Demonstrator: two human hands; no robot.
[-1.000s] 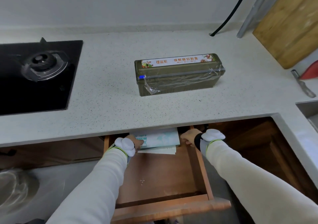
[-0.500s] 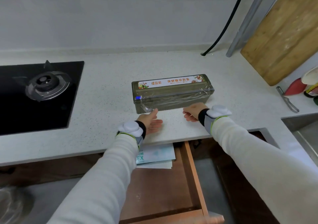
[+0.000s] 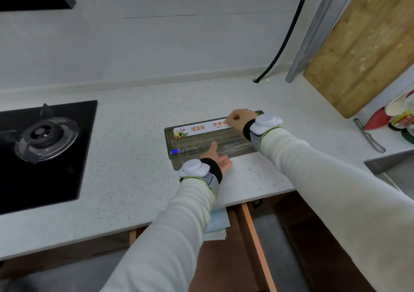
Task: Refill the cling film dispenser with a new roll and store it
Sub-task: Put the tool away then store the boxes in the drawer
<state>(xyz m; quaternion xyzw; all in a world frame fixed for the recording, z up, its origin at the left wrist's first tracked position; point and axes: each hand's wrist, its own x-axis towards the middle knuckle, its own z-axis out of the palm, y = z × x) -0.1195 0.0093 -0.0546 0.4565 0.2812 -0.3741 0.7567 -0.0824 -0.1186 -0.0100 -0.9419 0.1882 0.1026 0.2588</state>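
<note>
Two hands on cling film dispenser [image 3: 197, 138] near tabletop [image 3: 134, 157] front edge: left hand [image 3: 216, 160] flat-open against its front, right hand [image 3: 238, 119] curled atop, grip unclear; uneven lift may drop it.

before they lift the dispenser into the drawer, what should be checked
1. Dispenser lid closed: ok, it looks shut, label on top.
2. Left hand gripping: not ok, it lies open against the front face.
3. Right hand gripping: cannot tell, its fingers are curled at the top right end.
4. Drawer open: ok, pulled out below the counter.
5. Room in the drawer: cannot tell, papers lie at its back and the left arm hides much of the floor.
</note>
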